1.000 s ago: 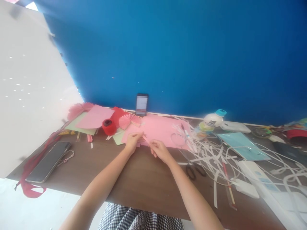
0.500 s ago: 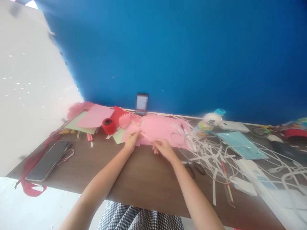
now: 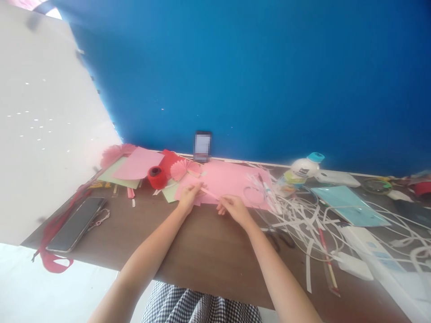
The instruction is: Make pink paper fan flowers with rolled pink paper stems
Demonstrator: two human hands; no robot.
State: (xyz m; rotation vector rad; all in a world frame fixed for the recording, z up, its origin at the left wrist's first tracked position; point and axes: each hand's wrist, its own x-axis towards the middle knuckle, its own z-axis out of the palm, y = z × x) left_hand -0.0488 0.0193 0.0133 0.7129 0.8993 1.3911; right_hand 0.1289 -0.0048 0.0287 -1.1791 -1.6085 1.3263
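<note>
Between my two hands a narrow pink paper strip (image 3: 210, 193) is held out, slanting down to the right. My left hand (image 3: 190, 196) pinches its upper end, and my right hand (image 3: 233, 207) pinches the lower end. Both hands are over the front part of a large pink paper sheet (image 3: 229, 177). Just behind my left hand sits a pleated pink paper fan (image 3: 185, 169). A green sheet (image 3: 170, 192) peeks out beside the left wrist. To the left stands a red ribbon roll (image 3: 157, 177).
White paper strips and cables (image 3: 305, 213) tangle on the right, with scissors (image 3: 279, 240) beside them. A bottle with a blue cap (image 3: 303, 170) and a light blue packet (image 3: 350, 205) lie behind. One phone (image 3: 76, 223) rests at left; another (image 3: 202, 146) leans against the blue wall (image 3: 242, 80).
The whole view has shifted slightly, so everything sits a little farther right. My hands keep their pinch on the pink strip and hardly move relative to the table.
</note>
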